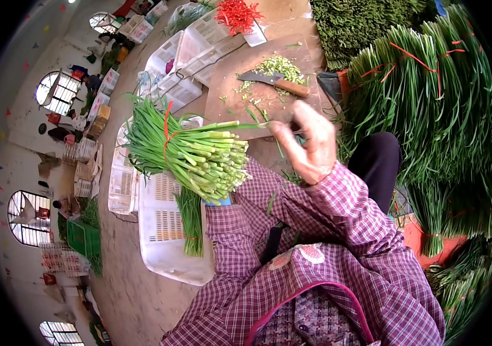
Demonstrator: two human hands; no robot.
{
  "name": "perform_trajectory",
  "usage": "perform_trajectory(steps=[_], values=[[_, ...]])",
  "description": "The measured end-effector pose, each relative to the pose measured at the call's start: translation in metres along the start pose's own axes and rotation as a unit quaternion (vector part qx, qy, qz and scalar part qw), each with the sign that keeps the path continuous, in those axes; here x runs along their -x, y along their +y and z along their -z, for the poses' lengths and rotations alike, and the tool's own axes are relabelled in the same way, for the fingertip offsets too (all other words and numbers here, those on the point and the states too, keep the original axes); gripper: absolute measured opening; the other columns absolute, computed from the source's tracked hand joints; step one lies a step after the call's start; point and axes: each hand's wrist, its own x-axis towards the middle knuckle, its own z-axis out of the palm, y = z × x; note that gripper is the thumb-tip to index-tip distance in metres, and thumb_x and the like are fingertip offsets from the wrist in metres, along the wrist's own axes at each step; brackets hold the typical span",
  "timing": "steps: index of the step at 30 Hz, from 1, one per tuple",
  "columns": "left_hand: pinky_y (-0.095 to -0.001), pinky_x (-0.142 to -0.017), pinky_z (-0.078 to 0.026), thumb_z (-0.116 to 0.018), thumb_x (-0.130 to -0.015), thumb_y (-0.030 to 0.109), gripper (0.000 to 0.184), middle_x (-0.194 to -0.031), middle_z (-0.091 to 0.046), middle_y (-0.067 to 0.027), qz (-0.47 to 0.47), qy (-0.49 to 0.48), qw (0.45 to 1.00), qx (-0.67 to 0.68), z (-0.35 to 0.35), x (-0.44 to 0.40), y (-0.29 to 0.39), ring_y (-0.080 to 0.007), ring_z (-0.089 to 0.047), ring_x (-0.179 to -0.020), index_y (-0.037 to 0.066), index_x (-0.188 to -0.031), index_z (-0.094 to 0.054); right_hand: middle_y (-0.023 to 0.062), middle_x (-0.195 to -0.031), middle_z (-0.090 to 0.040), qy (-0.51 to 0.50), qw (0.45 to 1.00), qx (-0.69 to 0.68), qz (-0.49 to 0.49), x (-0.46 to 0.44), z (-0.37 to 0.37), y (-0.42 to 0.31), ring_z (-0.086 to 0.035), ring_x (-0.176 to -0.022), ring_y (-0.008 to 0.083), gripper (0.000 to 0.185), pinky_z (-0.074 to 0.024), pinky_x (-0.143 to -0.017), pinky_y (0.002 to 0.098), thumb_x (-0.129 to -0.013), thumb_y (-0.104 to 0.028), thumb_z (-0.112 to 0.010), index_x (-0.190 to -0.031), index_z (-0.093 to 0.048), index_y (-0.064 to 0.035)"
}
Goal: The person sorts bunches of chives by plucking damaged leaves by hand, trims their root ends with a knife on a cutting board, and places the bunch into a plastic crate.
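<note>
A bundle of green chives (200, 153), bound with a red tie (167, 132), lies across in front of me, its pale cut ends toward the right. My left hand (220, 201) supports it from beneath; only a bit of blue at the cuff shows, and the fingers are hidden. To the right of the bundle, my right hand (310, 147) pinches the tip of a thin green chive leaf (254, 124) that stretches from the bundle's edge. Beyond it, a knife (278, 81) with a wooden handle rests on a board (223, 86) among chopped green bits (280, 66).
White plastic crates (171, 254) stand at the left, one with a smaller chive bunch (189, 222) inside. Large tied bundles of chives (419, 98) are piled at the right. Red ties (239, 16) heap at the top. A green crate (83, 236) sits farther left.
</note>
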Motion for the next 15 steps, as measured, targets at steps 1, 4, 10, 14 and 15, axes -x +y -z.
perform_trajectory(steps=[1, 4, 10, 14, 15], values=[[-0.067, -0.109, -0.019, -0.058, -0.082, 0.061, 0.086, -0.146, -0.034, -0.0237, -0.003, -0.002, 1.0, -0.003, -0.003, -0.002, 0.001, -0.0475, -0.029, -0.134, 0.008, -0.145, -0.033, 0.0106, -0.07, -0.053, 0.016, 1.0, -0.012, -0.012, -0.002, 0.011, 0.001, -0.056, -0.063, 0.023, 0.014, -0.0451, -0.058, 0.0341, -0.082, -0.01, -0.066, -0.081, -0.056, -0.0002], [-0.0668, -0.109, -0.02, -0.058, -0.082, 0.061, 0.086, -0.146, -0.034, -0.0237, -0.01, -0.007, 1.0, -0.006, -0.01, -0.006, 0.001, -0.0472, -0.029, -0.134, 0.008, -0.145, -0.033, 0.006, -0.072, -0.055, 0.054, 0.997, 0.019, -0.06, -0.001, 0.049, 0.025, -0.054, -0.063, 0.015, 0.011, -0.0445, -0.058, 0.0292, -0.085, -0.01, -0.064, -0.085, -0.059, 0.0], [-0.0665, -0.109, -0.02, -0.059, -0.082, 0.06, 0.085, -0.145, -0.035, -0.0238, -0.018, -0.016, 1.0, 0.019, -0.016, 0.008, 0.0, -0.0466, -0.03, -0.134, 0.008, -0.145, -0.034, -0.0014, -0.078, -0.056, 0.271, 0.957, -0.035, -0.099, -0.008, 0.135, 0.068, -0.048, -0.068, 0.0059, 0.014, -0.0397, -0.061, 0.0201, -0.094, -0.015, -0.057, -0.092, -0.062, -0.0021], [-0.0663, -0.109, -0.021, -0.059, -0.082, 0.059, 0.085, -0.145, -0.035, -0.0238, -0.008, -0.02, 0.999, 0.046, -0.018, 0.026, -0.012, -0.0463, -0.03, -0.134, 0.008, -0.145, -0.034, 0.0081, -0.086, -0.066, -0.104, 0.978, 0.145, -0.113, -0.006, 0.112, 0.037, -0.064, -0.074, 0.0153, 0.015, -0.0495, -0.068, 0.0275, -0.088, -0.013, -0.061, -0.1, -0.064, -0.0034], [-0.0662, -0.109, -0.021, -0.059, -0.082, 0.059, 0.085, -0.145, -0.035, -0.0238, -0.005, -0.019, 0.999, 0.047, -0.02, 0.027, -0.016, -0.0462, -0.03, -0.134, 0.008, -0.145, -0.034, 0.0097, -0.089, -0.067, -0.159, 0.965, 0.201, -0.055, -0.004, 0.094, 0.034, -0.067, -0.078, 0.0204, 0.018, -0.0512, -0.069, 0.0315, -0.086, -0.018, -0.063, -0.1, -0.065, -0.0061]])
